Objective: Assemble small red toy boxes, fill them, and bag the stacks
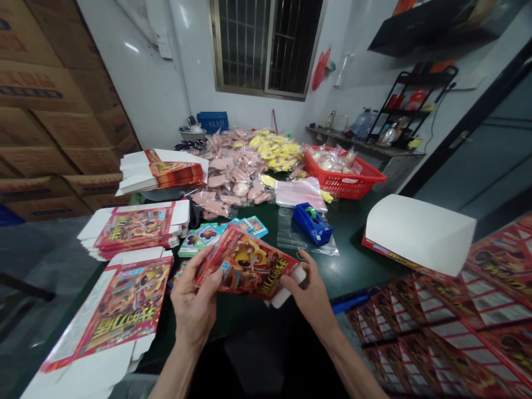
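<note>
Left hand and right hand sit apart, clamped on opposite ends of a red printed cardboard box, held over the dark green surface at lower centre. Flat box blanks lie at lower left, a blue tape dispenser above centre. Risk: too hard a squeeze could crease the box; a careless elbow could knock the blanks off the edge.

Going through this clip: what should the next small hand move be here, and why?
Probably tuck the white end flap into the red printed carton: the left hand holds the carton's side, while the right hand sits beside that flap, which sticks out unclosed.
</note>
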Action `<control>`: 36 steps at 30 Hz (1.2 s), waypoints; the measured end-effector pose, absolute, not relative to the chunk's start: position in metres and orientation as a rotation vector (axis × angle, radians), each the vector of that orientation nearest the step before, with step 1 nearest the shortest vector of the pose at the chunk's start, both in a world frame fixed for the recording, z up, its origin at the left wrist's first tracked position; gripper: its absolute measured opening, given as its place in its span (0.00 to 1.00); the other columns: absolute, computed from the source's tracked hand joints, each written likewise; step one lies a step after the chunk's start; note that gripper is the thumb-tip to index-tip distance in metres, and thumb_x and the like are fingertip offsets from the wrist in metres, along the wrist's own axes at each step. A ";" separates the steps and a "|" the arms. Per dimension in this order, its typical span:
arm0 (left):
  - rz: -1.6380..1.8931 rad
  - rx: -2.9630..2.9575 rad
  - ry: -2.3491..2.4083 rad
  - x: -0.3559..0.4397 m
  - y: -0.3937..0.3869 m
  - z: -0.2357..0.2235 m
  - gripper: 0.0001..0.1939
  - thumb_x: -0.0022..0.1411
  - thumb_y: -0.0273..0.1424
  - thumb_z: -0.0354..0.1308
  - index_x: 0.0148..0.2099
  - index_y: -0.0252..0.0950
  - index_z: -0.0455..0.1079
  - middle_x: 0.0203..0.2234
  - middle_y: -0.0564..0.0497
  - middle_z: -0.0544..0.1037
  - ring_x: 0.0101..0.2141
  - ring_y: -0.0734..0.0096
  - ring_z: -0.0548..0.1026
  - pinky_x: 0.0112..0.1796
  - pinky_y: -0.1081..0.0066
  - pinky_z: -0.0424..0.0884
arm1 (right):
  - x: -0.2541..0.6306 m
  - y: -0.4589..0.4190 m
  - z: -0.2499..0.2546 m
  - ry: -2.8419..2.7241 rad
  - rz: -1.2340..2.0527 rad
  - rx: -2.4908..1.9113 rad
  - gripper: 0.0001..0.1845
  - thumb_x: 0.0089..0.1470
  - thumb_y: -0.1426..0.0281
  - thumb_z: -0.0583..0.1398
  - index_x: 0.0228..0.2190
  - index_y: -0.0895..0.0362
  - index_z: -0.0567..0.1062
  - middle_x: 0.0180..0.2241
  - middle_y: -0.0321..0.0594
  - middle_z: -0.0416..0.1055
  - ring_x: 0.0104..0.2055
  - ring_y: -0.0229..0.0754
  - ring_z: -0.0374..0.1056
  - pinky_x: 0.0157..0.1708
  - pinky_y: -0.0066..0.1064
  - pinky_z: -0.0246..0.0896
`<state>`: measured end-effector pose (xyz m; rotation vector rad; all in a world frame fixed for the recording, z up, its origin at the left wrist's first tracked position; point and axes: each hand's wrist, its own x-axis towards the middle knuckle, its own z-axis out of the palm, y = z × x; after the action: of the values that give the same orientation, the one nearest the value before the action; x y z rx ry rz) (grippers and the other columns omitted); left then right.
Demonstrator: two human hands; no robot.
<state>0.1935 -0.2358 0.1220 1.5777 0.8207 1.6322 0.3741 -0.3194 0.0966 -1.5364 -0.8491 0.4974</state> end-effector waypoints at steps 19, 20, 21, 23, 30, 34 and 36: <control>0.908 1.941 0.746 0.140 -0.271 0.119 0.09 0.52 0.36 0.61 0.28 0.37 0.68 0.18 0.53 0.72 0.18 0.74 0.69 0.17 0.77 0.64 | 0.378 -0.193 0.175 -1.598 0.619 -1.397 0.15 0.49 0.60 0.58 0.36 0.56 0.76 0.33 0.41 0.73 0.33 0.42 0.68 0.34 0.33 0.61; 0.922 1.927 0.755 0.129 -0.275 0.112 0.08 0.52 0.36 0.61 0.29 0.37 0.68 0.18 0.53 0.72 0.17 0.74 0.69 0.16 0.77 0.64 | 0.373 -0.178 0.162 -1.563 0.473 -1.476 0.15 0.47 0.61 0.60 0.35 0.57 0.76 0.34 0.43 0.73 0.35 0.44 0.67 0.36 0.35 0.61; 0.942 1.923 0.747 0.119 -0.279 0.105 0.07 0.53 0.36 0.60 0.30 0.38 0.69 0.18 0.53 0.73 0.17 0.74 0.70 0.16 0.76 0.64 | 0.366 -0.168 0.149 -1.547 0.364 -1.513 0.15 0.46 0.62 0.61 0.35 0.58 0.76 0.35 0.45 0.72 0.36 0.45 0.66 0.38 0.37 0.60; 0.973 1.950 0.692 0.102 -0.286 0.090 0.07 0.54 0.38 0.59 0.31 0.41 0.70 0.19 0.51 0.75 0.18 0.70 0.72 0.17 0.75 0.67 | 0.346 -0.161 0.129 -1.601 0.243 -1.470 0.11 0.48 0.64 0.60 0.34 0.58 0.75 0.35 0.45 0.70 0.38 0.46 0.65 0.41 0.38 0.59; 1.154 1.870 0.713 0.085 -0.316 0.066 0.10 0.56 0.42 0.54 0.33 0.42 0.71 0.20 0.49 0.77 0.20 0.67 0.75 0.19 0.73 0.68 | 0.290 -0.206 0.090 -2.276 0.272 -1.145 0.18 0.54 0.65 0.57 0.45 0.59 0.70 0.48 0.50 0.65 0.49 0.49 0.62 0.46 0.39 0.59; 1.166 1.822 0.897 0.091 -0.329 0.075 0.17 0.54 0.47 0.55 0.29 0.38 0.69 0.19 0.49 0.74 0.19 0.72 0.71 0.20 0.75 0.63 | 0.282 -0.208 0.082 -2.447 0.220 -1.303 0.30 0.51 0.55 0.58 0.52 0.56 0.65 0.48 0.48 0.65 0.49 0.51 0.61 0.45 0.41 0.58; 1.082 1.796 0.911 0.092 -0.332 0.075 0.19 0.52 0.49 0.56 0.28 0.36 0.68 0.18 0.51 0.72 0.19 0.75 0.69 0.20 0.77 0.62 | 0.276 -0.205 0.084 -2.407 0.183 -1.426 0.37 0.46 0.48 0.58 0.53 0.56 0.63 0.44 0.47 0.67 0.46 0.50 0.62 0.44 0.41 0.58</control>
<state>0.0918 -0.3320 0.0751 1.7963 0.9107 1.0819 0.2763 -0.2045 0.0842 -1.4255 -2.4066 0.1830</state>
